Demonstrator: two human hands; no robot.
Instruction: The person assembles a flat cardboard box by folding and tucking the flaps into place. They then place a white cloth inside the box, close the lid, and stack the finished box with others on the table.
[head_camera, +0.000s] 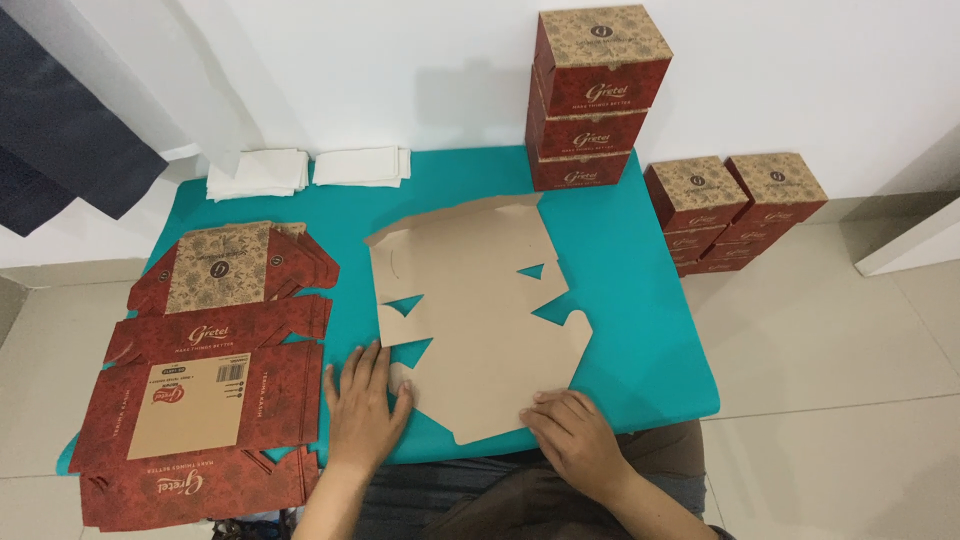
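A teal mat (640, 330) covers the surface; a flat brown cardboard blank (480, 320) lies at its middle; flat red printed blanks (210, 390) overlap its left edge; white folded sheets (305, 170) sit at the far left corner; three stacked red boxes (592, 100) stand on the far edge; more red boxes (735, 205) rest on the tiled floor (840, 330) beyond the right edge.

Matt brown cardboard blank (480, 320) on smooth teal mat (640, 300); printed red cardboard flats (200, 400); white paper sheets (305, 168).

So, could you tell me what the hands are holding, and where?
Nothing is gripped. Both hands press flat on the brown cardboard sheet: the left hand on its near left flap, the right hand on its near edge.
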